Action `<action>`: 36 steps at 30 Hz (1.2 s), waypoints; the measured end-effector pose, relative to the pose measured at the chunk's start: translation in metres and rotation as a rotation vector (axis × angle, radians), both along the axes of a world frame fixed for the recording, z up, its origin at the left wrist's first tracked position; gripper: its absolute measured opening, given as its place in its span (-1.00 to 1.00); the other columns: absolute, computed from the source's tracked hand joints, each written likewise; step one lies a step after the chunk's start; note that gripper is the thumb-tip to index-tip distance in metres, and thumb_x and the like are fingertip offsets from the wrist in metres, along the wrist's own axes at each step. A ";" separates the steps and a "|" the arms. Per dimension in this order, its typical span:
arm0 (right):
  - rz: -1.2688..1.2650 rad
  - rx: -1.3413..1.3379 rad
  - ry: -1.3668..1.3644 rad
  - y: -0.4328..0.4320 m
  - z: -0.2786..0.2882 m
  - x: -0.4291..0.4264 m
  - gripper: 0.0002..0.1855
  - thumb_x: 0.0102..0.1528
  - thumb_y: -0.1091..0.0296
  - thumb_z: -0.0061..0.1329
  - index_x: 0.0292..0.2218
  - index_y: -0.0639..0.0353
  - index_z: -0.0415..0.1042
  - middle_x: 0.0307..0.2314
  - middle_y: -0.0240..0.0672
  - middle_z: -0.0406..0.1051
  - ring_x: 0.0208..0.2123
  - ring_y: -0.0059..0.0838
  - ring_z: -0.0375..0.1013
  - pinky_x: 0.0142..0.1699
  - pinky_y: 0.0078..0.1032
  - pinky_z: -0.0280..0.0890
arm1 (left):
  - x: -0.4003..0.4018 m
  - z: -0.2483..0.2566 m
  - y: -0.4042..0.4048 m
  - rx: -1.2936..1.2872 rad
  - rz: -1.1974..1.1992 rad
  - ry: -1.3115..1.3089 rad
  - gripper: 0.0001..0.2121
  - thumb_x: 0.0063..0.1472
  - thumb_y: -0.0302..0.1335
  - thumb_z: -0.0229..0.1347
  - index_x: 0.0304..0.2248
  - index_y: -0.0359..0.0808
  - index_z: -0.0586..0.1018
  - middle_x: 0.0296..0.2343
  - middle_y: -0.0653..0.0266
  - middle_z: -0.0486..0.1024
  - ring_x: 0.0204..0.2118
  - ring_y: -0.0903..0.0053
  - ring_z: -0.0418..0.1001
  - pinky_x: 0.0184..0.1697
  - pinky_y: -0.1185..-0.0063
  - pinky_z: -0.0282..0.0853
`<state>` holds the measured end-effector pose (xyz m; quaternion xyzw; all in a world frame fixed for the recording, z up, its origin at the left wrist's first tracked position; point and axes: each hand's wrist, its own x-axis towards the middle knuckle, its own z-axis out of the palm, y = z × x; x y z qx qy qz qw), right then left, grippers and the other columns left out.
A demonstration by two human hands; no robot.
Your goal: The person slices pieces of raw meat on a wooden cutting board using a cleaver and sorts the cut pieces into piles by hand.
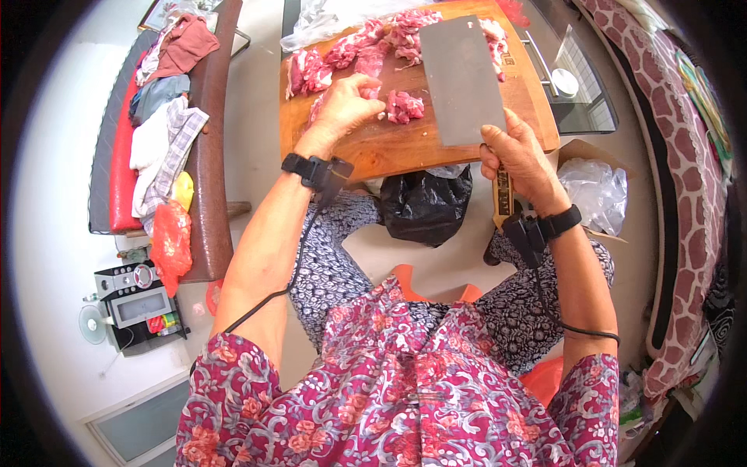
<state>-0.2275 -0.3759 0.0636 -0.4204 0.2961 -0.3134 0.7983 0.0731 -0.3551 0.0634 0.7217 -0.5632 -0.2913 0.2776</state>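
My right hand (519, 154) grips the handle (503, 195) of a cleaver. The broad grey cleaver blade (464, 82) is over the right part of a wooden cutting board (397, 146) and hides some meat behind it. Over the board's left part, my left hand (347, 108) has its thumb and fingers around a strip of raw meat (369, 61). A small chunk of raw meat (404, 107) lies between that hand and the blade. Larger raw meat pieces (309, 71) are spread along the far side of the board.
Below the board's near edge sits a black plastic bag (429, 204). A cardboard box with clear plastic (595, 190) stands at right, beneath a glass-topped table (583, 111). Clothes (181, 49) lie on a brown bench (210, 146) at left. A patterned sofa cover (671, 146) borders the right.
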 end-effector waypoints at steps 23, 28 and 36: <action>-0.391 0.033 -0.260 -0.046 0.010 -0.037 -0.75 0.19 0.45 -0.18 -0.09 0.20 0.19 -0.43 -0.45 0.19 -0.60 -0.70 0.19 -0.53 -0.63 0.24 | -0.015 0.012 0.004 0.095 -0.084 -0.334 -0.58 -0.09 -0.53 0.23 -0.16 -0.36 0.50 -0.41 0.29 0.52 -0.42 0.61 0.44 -0.26 0.62 0.41; -0.396 0.058 -0.248 -0.043 0.012 -0.036 -0.76 0.18 0.45 -0.18 -0.10 0.21 0.19 -0.43 -0.44 0.20 -0.60 -0.69 0.20 -0.53 -0.62 0.25 | 0.010 0.002 -0.001 0.139 0.030 -0.188 -0.71 0.02 -0.54 0.20 -0.22 -0.38 0.51 -0.44 0.30 0.51 -0.46 0.64 0.43 -0.37 0.65 0.40; -0.435 0.055 -0.267 -0.041 0.012 -0.045 -0.77 0.18 0.46 -0.19 -0.11 0.22 0.20 -0.43 -0.43 0.22 -0.61 -0.69 0.20 -0.53 -0.61 0.24 | -0.017 0.062 -0.063 0.162 -0.080 0.417 -0.81 0.13 -0.57 0.16 -0.25 -0.40 0.51 -0.42 0.25 0.54 -0.43 0.60 0.50 -0.36 0.69 0.45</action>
